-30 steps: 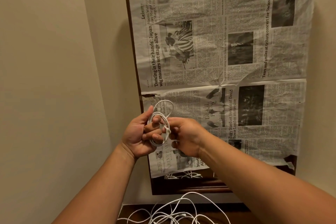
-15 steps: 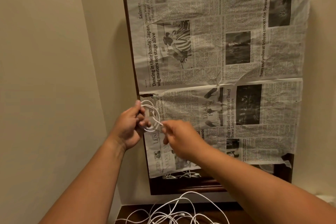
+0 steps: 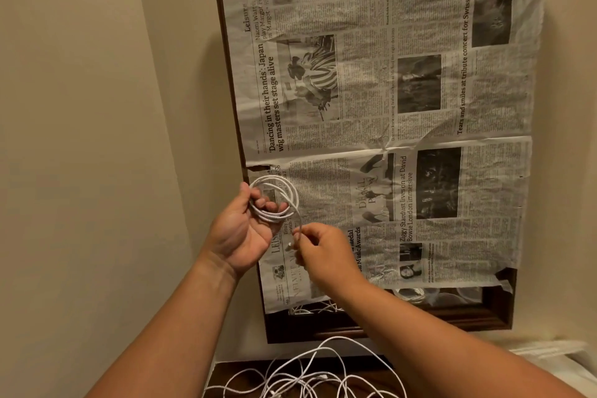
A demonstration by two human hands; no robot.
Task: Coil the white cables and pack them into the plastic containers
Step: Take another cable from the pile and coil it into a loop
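A tangle of loose white cables (image 3: 310, 378) lies on the dark wooden table (image 3: 226, 375) at the bottom edge, nearest the viewer and below the framed mirror. Above them, raised in front of the mirror's lower left corner, the left hand (image 3: 245, 233) has its grip closed on a coiled white cable (image 3: 274, 200), fingers through the round loops. Just to the right of the coil and a little lower, the right hand (image 3: 323, 252) pinches the coil's free end (image 3: 295, 236), which hangs down from the loops. Behind both hands, the dark-framed mirror (image 3: 387, 323) leans on the beige wall, mostly covered by newspaper sheets (image 3: 403, 123).
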